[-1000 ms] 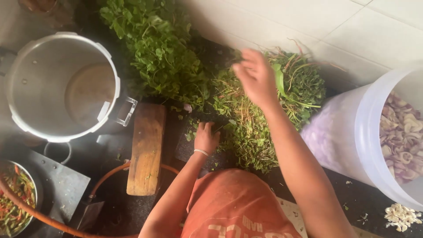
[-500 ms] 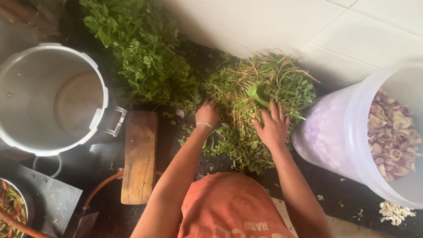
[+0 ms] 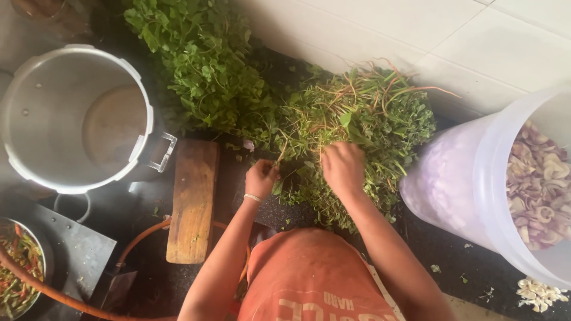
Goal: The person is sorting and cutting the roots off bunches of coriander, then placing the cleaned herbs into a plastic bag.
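Observation:
A pile of leafy green herbs with thin reddish stems (image 3: 363, 125) lies on the dark counter in front of me. My left hand (image 3: 262, 178), a thin band on its wrist, pinches a few stems at the pile's left edge. My right hand (image 3: 343, 166) is closed in the middle of the same pile, gripping a clump of stems. A second, bushier heap of green leaves (image 3: 202, 65) sits to the upper left, touching the first pile.
A large empty metal pot (image 3: 77, 119) stands at the left. A wooden board (image 3: 191, 202) lies beside it. A translucent bucket of sliced onion (image 3: 523, 178) stands at the right. A bowl of chopped vegetables (image 3: 18, 273) and an orange hose (image 3: 137, 241) are at lower left.
My right hand came down from the far side of the pile and closed on stems in its middle. My left hand stayed at the pile's left edge.

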